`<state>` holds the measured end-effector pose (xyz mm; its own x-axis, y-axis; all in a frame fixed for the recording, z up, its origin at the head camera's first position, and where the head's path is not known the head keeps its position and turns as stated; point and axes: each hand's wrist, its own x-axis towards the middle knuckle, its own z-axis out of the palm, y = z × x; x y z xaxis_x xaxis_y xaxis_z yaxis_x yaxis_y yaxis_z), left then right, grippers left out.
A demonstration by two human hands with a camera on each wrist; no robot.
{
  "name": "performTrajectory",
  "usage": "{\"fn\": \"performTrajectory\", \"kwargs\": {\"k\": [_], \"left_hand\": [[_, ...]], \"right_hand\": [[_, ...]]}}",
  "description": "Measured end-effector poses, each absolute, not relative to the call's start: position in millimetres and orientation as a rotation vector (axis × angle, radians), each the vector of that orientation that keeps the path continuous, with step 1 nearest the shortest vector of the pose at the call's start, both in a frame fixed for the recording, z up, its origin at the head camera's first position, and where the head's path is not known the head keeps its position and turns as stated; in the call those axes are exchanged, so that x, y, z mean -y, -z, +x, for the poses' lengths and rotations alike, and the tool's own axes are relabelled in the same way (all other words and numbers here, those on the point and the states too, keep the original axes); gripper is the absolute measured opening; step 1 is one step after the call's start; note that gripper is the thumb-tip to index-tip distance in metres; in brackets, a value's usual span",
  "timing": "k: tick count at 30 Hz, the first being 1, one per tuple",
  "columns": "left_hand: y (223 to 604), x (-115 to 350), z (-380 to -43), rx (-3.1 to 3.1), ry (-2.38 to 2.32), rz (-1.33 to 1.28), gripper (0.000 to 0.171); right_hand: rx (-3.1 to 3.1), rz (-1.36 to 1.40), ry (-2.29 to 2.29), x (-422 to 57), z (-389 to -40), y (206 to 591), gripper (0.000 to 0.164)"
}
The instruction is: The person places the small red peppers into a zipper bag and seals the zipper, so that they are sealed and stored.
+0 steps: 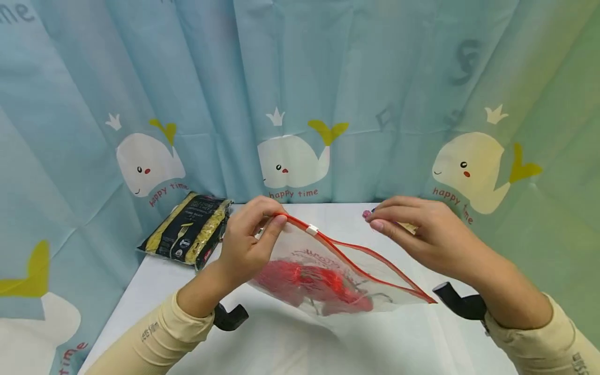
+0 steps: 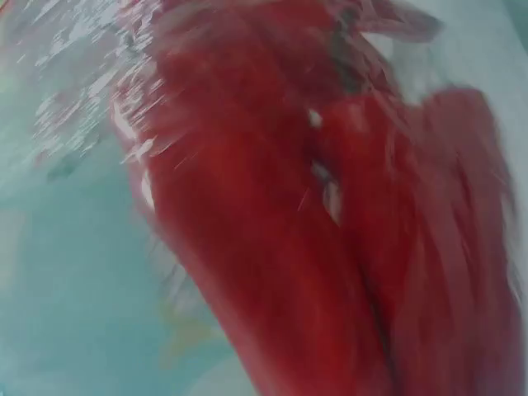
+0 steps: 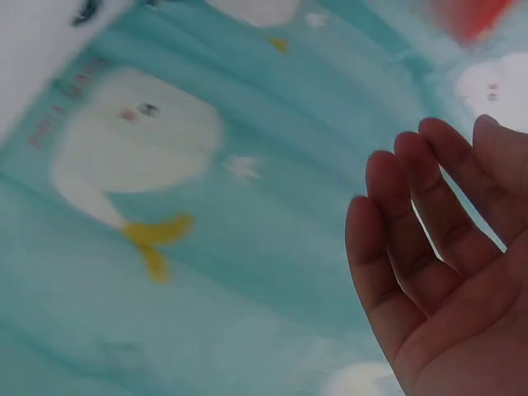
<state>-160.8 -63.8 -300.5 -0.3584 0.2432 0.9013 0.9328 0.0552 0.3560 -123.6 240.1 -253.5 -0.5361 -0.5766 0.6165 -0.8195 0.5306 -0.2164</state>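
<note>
My left hand (image 1: 250,242) pinches the upper left corner of a clear slider bag (image 1: 398,298) between thumb and fingers. The bag hangs tilted, its red zip edge sloping down to the right. A white slider (image 1: 312,229) sits near the pinched corner, and to its right the mouth gapes. Inside lie several long red peppers (image 1: 300,281), which fill the left wrist view close up as blurred red peppers (image 2: 239,190) behind shiny plastic. Raised to the right, apart from the bag, my right hand (image 1: 422,234) holds nothing; its fingers (image 3: 388,223) are loosely bent.
A black and yellow food packet (image 1: 185,229) lies at the table's back left. Small items, one of them pink (image 1: 366,214), show partly behind my right hand. Black curved wrist mounts (image 1: 461,302) stick out under both forearms. A blue whale-print curtain (image 1: 300,78) hangs behind the white table (image 1: 187,291).
</note>
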Motion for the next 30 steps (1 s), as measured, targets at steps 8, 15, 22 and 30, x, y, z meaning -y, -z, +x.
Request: {"fn": "performTrajectory", "kwargs": {"k": [8,15,22,30], "left_hand": [[300,56,-141,1.513,1.057,-1.088,0.021],[302,55,-132,1.471,0.973,-1.054,0.021],[301,59,-127,1.424,0.972,-1.057,0.018],[297,70,-131,1.345,1.014,-0.918,0.024]], "right_hand": [[2.199,1.310,-0.612,-181,-118,234,0.020],[2.072,1.376,-0.692,-156,-122,241,0.004],[2.016,1.389,-0.646,-151,-118,243,0.004],[2.018,1.386,-0.553,-155,-118,243,0.010]]}}
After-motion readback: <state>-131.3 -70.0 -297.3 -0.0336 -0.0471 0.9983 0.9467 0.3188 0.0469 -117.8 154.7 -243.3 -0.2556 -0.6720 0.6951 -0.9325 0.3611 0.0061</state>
